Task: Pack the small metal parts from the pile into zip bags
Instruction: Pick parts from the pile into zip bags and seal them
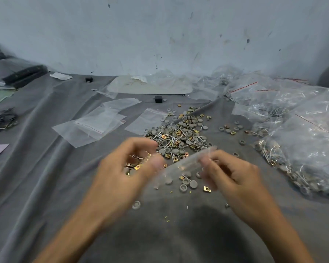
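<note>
Clearly, in the head view both hands are blurred. The left hand (129, 168) has its fingers curled around a handful of small gold and silver metal parts (135, 164), just in front of the big pile (180, 133) of screws, gold square clips and grey round caps on the wrinkled grey cloth (46, 177). The right hand (230, 173) pinches the edge of a small clear plastic zip bag (180, 168), which hangs between the two hands. I cannot tell if the mouth of the bag is open.

I think the main risk is spilling. If the mouth is narrow or folds, because only one side is held, the parts can hit the rim and scatter on the cloth, where several loose caps and clips (188, 184) lie under the bag. Probably the pointed screws can also pierce the thin plastic.
</note>
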`<state>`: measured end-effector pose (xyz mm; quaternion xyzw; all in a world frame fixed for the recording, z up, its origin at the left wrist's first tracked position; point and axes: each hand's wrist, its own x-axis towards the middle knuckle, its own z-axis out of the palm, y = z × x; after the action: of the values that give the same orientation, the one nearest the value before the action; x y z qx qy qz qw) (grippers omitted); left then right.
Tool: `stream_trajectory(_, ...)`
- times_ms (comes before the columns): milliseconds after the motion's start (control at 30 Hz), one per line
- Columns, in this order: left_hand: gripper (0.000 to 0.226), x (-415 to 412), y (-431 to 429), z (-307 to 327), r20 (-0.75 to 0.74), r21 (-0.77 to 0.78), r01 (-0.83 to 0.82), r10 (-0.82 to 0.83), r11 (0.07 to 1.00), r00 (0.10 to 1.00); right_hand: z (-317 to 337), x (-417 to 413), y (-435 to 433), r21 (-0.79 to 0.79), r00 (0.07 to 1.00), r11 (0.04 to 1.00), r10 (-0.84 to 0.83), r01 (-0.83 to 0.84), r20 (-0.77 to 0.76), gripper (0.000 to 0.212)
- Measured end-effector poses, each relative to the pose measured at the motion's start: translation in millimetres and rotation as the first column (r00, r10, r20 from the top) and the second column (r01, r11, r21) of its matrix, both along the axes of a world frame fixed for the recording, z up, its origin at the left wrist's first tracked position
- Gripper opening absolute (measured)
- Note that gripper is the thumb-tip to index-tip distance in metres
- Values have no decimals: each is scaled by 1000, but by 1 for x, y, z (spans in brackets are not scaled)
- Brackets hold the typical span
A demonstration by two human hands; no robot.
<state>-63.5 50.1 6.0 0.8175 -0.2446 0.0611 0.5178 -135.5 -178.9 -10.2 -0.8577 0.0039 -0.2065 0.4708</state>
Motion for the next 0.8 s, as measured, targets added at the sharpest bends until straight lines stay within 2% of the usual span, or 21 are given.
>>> stream_trajectory(33, 63, -6, -3, -4, 87, 196, 25, -43, 980, 995, 1, 0, 6, 60, 999, 998, 39, -37, -37, 22)
stream_trajectory(67, 66, -10, -5, -9, 173, 357, 28, -95, 934, 980, 3, -1, 10, 185, 991, 978, 107, -92, -78, 22)
stream_trajectory(100, 58, -10, -6, -12, 221, 449, 23, -136, 893, 966, 5, -1, 12, 333, 977, 933, 181, -135, -112, 24)
stream_trajectory(133, 44, -8, -5, -12, 205, 474, 49, -164, 879, 965, 9, -2, 11, 448, 963, 880, 237, -157, -127, 26)
stream_trajectory(167, 35, -6, -4, -12, 141, 447, 100, -181, 889, 973, 12, -3, 8, 506, 956, 847, 261, -161, -133, 27)
stream_trajectory(233, 37, 1, 0, -14, -72, 286, 238, -227, 928, 971, 19, -4, 0, 543, 955, 825, 268, -159, -128, 30)
stream_trajectory(300, 41, 2, 1, -13, -285, 76, 332, -299, 940, 911, 21, -5, -5, 563, 959, 813, 259, -151, -116, 30)
stream_trajectory(333, 38, 1, 1, -12, -348, 2, 351, -328, 937, 878, 22, -6, -7, 577, 961, 803, 255, -147, -110, 29)
stream_trajectory(400, 31, 0, -1, -12, -414, -52, 362, -350, 931, 840, 22, -6, -8, 599, 964, 789, 247, -138, -103, 23)
stream_trajectory(533, 20, 7, 4, -10, -431, -84, 397, -392, 914, 813, 24, -6, -12, 621, 966, 777, 229, -107, -119, 17)
stream_trajectory(667, 38, 7, 6, -13, -355, -17, 430, -407, 903, 841, 19, -7, -8, 603, 915, 783, 343, -154, -212, 23)
stream_trajectory(733, 45, 5, 4, -17, -287, 91, 391, -352, 916, 891, 18, -7, -9, 589, 917, 791, 343, -165, -204, 30)
stream_trajectory(800, 50, 4, 3, -22, -167, 294, 295, -255, 909, 952, 19, -7, -16, 557, 940, 816, 295, -156, -170, 50)
